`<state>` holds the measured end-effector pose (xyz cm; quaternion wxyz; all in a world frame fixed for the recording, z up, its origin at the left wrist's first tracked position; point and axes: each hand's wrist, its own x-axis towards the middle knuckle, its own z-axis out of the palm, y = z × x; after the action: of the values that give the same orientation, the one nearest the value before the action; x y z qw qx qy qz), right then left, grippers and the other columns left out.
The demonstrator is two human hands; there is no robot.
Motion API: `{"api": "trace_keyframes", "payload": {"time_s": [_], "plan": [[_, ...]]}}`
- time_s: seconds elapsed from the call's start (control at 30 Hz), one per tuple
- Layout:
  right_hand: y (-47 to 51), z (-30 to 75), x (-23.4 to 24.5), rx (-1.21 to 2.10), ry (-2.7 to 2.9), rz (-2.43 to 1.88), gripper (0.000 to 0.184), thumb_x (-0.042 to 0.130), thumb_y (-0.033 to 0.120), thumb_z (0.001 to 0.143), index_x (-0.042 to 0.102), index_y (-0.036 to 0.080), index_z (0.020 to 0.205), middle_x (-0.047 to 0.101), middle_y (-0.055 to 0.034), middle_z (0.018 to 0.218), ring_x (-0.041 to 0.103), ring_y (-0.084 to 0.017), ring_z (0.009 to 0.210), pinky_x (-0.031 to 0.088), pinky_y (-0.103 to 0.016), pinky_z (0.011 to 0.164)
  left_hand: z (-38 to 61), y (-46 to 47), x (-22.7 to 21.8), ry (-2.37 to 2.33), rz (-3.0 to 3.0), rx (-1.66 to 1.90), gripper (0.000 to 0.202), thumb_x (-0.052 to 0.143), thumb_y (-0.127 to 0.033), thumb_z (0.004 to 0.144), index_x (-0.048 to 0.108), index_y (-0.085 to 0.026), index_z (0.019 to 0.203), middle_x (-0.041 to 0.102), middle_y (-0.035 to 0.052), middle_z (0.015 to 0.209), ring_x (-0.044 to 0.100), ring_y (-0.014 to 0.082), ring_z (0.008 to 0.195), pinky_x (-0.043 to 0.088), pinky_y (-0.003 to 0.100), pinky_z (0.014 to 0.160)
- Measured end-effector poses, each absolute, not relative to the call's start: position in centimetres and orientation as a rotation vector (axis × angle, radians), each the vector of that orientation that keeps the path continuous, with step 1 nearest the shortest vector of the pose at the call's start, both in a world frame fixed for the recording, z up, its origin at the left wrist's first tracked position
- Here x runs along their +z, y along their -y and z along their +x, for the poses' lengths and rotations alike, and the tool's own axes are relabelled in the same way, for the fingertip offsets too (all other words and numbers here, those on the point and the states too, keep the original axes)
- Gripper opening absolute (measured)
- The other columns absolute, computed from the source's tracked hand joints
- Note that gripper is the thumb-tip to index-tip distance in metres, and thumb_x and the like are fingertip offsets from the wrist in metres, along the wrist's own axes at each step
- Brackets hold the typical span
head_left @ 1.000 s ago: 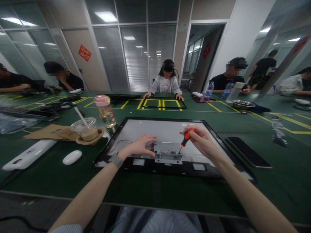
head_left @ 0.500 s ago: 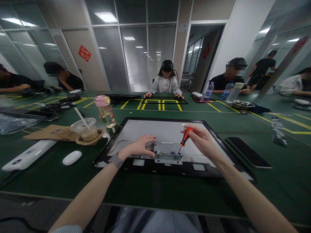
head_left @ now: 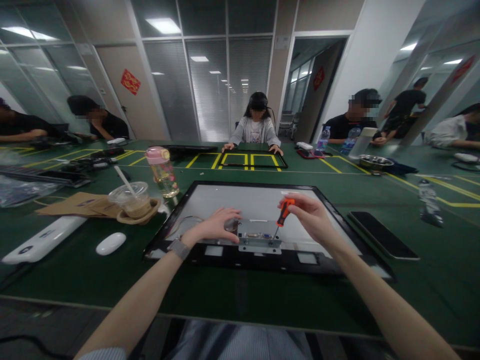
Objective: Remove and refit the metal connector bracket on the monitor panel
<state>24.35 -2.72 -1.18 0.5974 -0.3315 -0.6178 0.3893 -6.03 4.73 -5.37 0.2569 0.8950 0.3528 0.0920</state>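
Observation:
A display panel (head_left: 210,197) with a pale back and black frame lies on the green table in front of me. Near its front edge stands a metal bracket (head_left: 258,242) carrying connector ports. My left hand (head_left: 215,226) grips the bracket's left end, thumb at the front and fingers curved behind; what lies under the fingers is partly hidden. In my right hand (head_left: 308,214) is an orange-and-black screwdriver (head_left: 284,212), held by its handle. It leans, its tip at the right part of the bracket, beside the blue port. Whether the tip sits on a screw I cannot tell.
Right of the panel lies a black phone (head_left: 382,235). On the left are a white earbud case (head_left: 111,243), a white power strip (head_left: 45,240), an iced drink cup (head_left: 133,200) and a pink-lidded bottle (head_left: 162,172). Across the table a person holds a black frame (head_left: 252,165).
The screwdriver and my right hand have shifted slightly left, and the tip is a bit lower on the bracket. My left hand stays put. The person opposite has pulled the black frame slightly.

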Motion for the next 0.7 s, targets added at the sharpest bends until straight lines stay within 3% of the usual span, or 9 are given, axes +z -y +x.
{"api": "trace_keyframes", "payload": {"time_s": [0.1,0.3,0.4,0.57,0.7], "plan": [[2.6,24.4,-1.7,0.759,1.444,-0.808,0.016,0.079,0.035,0.079,0.077,0.029,0.093,0.07,-0.0028,0.092,0.067,-0.022,0.085,0.057,-0.042,0.08,-6.0,-4.8,-5.5,-0.955,2.428,0.255,0.076,0.08,-0.06,0.069,0.056,-0.028,0.134,0.039,0.0077,0.158,0.026,0.0307,0.151,0.008,0.05,0.126],[2.7,24.4,-1.9,0.832,1.499,-0.772,0.026,0.059,0.039,0.095,0.072,0.032,0.117,0.074,-0.0046,0.109,0.066,-0.025,0.107,0.047,-0.049,0.101,-6.0,-4.8,-5.6,-0.966,2.433,0.246,0.077,0.08,-0.06,0.069,0.056,-0.027,0.134,0.039,0.0076,0.158,0.025,0.0311,0.151,0.009,0.051,0.125],[2.9,24.2,-1.6,0.906,1.476,-0.737,0.026,0.066,0.038,0.091,0.072,0.03,0.114,0.074,-0.004,0.1,0.068,-0.023,0.097,0.05,-0.047,0.096,-6.0,-4.7,-5.4,-0.98,2.43,0.238,0.075,0.08,-0.059,0.07,0.056,-0.028,0.134,0.039,0.0073,0.158,0.025,0.0312,0.151,0.008,0.052,0.125],[3.1,23.9,-0.8,0.866,1.442,-0.731,0.01,0.078,0.037,0.079,0.075,0.03,0.086,0.067,-0.0012,0.09,0.064,-0.02,0.085,0.054,-0.04,0.084,-5.9,-4.5,-5.1,-0.974,2.426,0.234,0.074,0.081,-0.057,0.07,0.056,-0.028,0.133,0.039,0.0071,0.158,0.026,0.031,0.15,0.008,0.051,0.126],[3.2,23.8,-0.5,1.02,1.419,-0.698,0.024,0.072,0.044,0.084,0.075,0.031,0.103,0.074,-0.0047,0.104,0.067,-0.024,0.098,0.051,-0.046,0.095,-5.8,-4.5,-5.1,-0.976,2.425,0.233,0.075,0.08,-0.059,0.07,0.056,-0.027,0.134,0.038,0.0075,0.158,0.025,0.0311,0.151,0.008,0.051,0.126]]}}
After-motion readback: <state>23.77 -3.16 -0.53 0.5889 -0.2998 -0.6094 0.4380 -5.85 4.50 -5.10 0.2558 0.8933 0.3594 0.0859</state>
